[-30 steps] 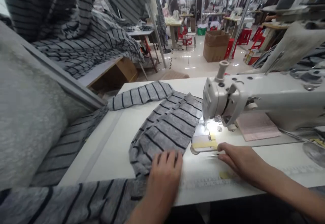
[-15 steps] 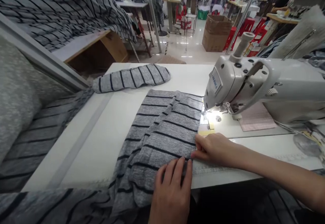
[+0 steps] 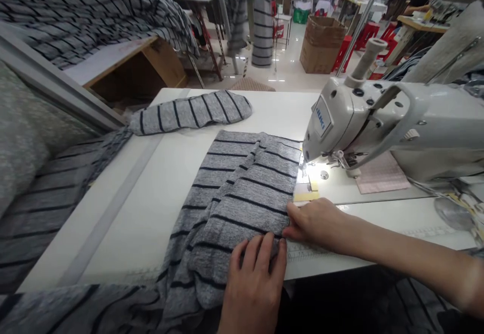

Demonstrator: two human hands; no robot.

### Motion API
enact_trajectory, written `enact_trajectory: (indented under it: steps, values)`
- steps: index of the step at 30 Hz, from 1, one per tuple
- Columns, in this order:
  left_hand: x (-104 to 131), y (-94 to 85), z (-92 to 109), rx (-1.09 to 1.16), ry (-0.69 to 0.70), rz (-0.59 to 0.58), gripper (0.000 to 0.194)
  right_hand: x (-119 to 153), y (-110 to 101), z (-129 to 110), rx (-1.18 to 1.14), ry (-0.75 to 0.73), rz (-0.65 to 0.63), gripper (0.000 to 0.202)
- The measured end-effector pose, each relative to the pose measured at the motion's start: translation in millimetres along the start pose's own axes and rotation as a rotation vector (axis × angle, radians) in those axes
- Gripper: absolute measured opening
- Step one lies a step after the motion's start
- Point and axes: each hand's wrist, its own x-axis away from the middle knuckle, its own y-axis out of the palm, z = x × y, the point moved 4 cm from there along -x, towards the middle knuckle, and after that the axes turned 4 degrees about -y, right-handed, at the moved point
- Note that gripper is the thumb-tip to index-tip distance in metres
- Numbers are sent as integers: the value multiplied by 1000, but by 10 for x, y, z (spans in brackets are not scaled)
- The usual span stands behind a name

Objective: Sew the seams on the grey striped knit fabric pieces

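A grey knit fabric with dark stripes (image 3: 249, 192) lies folded on the white sewing table, its right edge running up to the lit needle area of the sewing machine (image 3: 348, 122). My left hand (image 3: 253, 278) rests on the lower part of this cloth, fingers stretched out and slightly apart. At the cloth's right edge, below the needle, my right hand (image 3: 313, 223) pinches the fabric between thumb and fingers. The pinched bit is hidden under the fingertips. Another striped piece (image 3: 192, 112) lies folded along the table's far edge.
A printed ruler scale (image 3: 310, 253) runs along the table's front. A pink cloth patch (image 3: 381, 172) sits under the machine arm. More striped fabric hangs over the left side and front. Beyond stand a cardboard box (image 3: 323, 44) and a wooden-sided bench (image 3: 162, 64).
The view has shifted slightly. Both hands stay at nearly the same places on the cloth. Striped cloth now hangs in the background aisle where floor and a table showed before.
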Motion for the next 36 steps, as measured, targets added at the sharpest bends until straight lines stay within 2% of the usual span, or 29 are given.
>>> enact_trajectory:
  steps: [3,7,9,11,14,17,19,22,24,26,29,36]
  values:
    - [-136,-124,-96,52,79,-33,35,119,-99,28,-44,-26,-14,38]
    - [-594,-194,-377,203,162,-226,26,240,-145,-109,-209,-165,32,50]
    - [-861,-143,-492,110,224,-259,28,254,-75,-296,-119,-296,102,40]
    - [-1034,-31,-552,-76,251,-323,36,289,21,-475,11,-428,159,17]
    - [-992,63,-515,-228,212,-342,36,448,115,-532,-13,-511,92,7]
    - [-679,43,-352,-256,230,-289,33,640,96,-330,-238,-437,-50,12]
    - [-482,10,-250,-232,245,-236,31,652,39,-129,-373,-277,-41,19]
    - [-331,-16,-177,-178,245,-125,28,478,-23,119,-296,74,54,29]
    - [-300,-12,-176,-142,233,-49,27,313,-50,166,-170,224,69,32]
    - [-288,5,-192,-104,211,-2,27,159,-79,135,-143,266,48,33]
    - [-278,32,-210,-83,179,19,28,6,-137,61,-189,253,22,31]
    - [-296,47,-220,-78,146,2,30,-107,-137,48,-201,270,33,28]
